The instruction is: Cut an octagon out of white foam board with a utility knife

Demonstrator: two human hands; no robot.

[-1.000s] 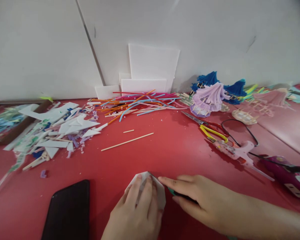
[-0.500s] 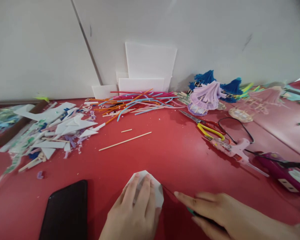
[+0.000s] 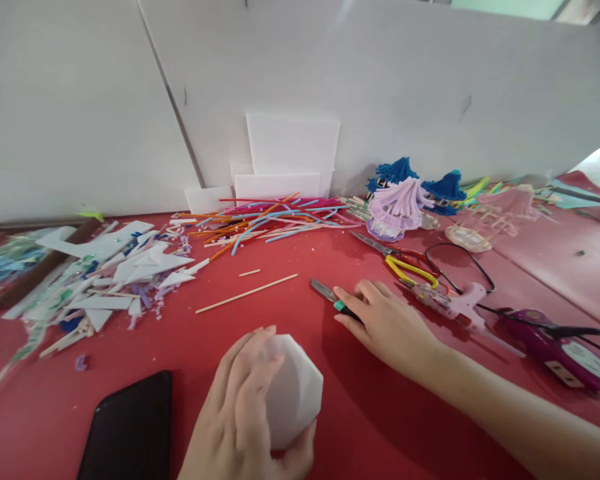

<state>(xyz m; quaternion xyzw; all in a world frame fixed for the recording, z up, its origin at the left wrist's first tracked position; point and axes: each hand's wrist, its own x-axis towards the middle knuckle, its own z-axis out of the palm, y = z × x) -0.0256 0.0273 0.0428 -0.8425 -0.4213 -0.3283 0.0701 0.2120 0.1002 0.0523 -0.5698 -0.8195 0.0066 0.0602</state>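
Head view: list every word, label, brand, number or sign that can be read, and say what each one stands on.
No text can be read.
Pale label on the purple device: too blurred to read.
Green marks on the clear plastic wrap: too blurred to tell whether they are writing.
Black phone: no text seen.
White piece in the left hand: no text seen.

The left hand (image 3: 245, 407) partly covers the white piece (image 3: 299, 393); the right hand (image 3: 385, 323) hides the rear of the knife (image 3: 325, 291). The bottom edge crops the black phone (image 3: 130, 427), the left edge the brown tray (image 3: 10, 301). The label (image 3: 583, 363) on the purple device (image 3: 525, 333) is illegible.
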